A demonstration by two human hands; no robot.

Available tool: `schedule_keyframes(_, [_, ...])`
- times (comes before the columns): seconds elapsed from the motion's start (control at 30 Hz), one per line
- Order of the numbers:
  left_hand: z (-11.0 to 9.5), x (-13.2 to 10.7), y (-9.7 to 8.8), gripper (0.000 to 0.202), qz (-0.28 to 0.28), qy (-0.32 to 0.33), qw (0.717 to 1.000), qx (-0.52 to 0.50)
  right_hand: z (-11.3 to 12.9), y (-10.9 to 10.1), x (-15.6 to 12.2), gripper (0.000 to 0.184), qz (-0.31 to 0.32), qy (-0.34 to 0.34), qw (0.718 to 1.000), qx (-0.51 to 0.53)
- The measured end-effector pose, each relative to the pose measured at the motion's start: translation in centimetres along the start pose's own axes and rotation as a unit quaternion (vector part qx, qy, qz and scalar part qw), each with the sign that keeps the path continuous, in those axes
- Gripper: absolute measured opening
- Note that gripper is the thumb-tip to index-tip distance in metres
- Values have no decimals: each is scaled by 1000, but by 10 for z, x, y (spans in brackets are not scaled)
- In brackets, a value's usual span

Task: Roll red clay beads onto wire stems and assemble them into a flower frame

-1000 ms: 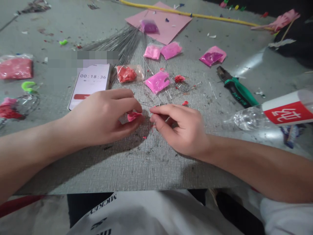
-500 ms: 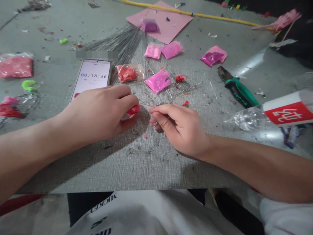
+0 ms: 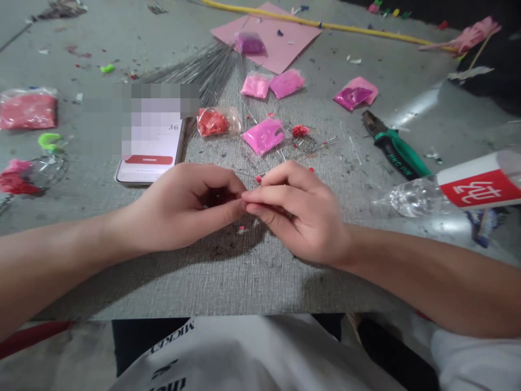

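Note:
My left hand (image 3: 191, 209) and my right hand (image 3: 297, 209) meet fingertip to fingertip over the middle of the grey mat (image 3: 244, 271). Both are closed in a pinch. A thin metal wire (image 3: 244, 175) runs across just above the fingers, with a small red bead (image 3: 259, 178) on it at my right hand's fingertips. What my left hand's fingers hold is hidden in their shadow. Small red crumbs (image 3: 241, 230) lie on the mat under the hands.
A phone (image 3: 152, 155) with a timer lies behind my left hand. Small bags of pink (image 3: 264, 134), red (image 3: 214, 122) and magenta (image 3: 353, 93) bits, a wire bundle (image 3: 203, 68), green-handled pliers (image 3: 393, 146), a plastic bottle (image 3: 451, 187) and pink paper (image 3: 266, 35) surround the hands.
My right hand moved left until its fingertips touch my left hand's. The pink-red piece seen in my left fingers is now hidden. Both hands shifted slightly toward me.

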State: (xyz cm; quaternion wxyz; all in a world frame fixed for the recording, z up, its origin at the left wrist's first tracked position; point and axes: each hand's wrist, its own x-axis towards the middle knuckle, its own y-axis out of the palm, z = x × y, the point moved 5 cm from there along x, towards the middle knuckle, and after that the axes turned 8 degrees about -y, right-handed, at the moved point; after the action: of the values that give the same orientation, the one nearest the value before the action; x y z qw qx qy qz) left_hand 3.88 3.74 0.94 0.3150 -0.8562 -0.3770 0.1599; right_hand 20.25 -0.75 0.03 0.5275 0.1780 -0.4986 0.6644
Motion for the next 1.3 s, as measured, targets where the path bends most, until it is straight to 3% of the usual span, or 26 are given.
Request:
schedule_keyframes(0.13, [3, 2, 7, 23, 58, -42, 995, -67, 0, 2, -1, 14, 13, -15, 1000, 22])
schedule_keyframes(0.4, [8, 5, 7, 25, 81, -47, 988, -125, 0, 3, 0, 20, 16, -15, 999, 33])
schedule_keyframes(0.73, [12, 6, 8, 26, 86, -53, 989, -108, -2, 5, -1, 25, 8, -8, 998, 64])
schedule_keyframes(1.1, [11, 7, 8, 26, 94, -46, 990, -95, -3, 3, 1, 4, -5, 21, 998, 61])
schedule_keyframes(1.3, [7, 9, 7, 26, 97, -58, 990, -89, -1, 3, 0, 8, -2, 14, 999, 46])
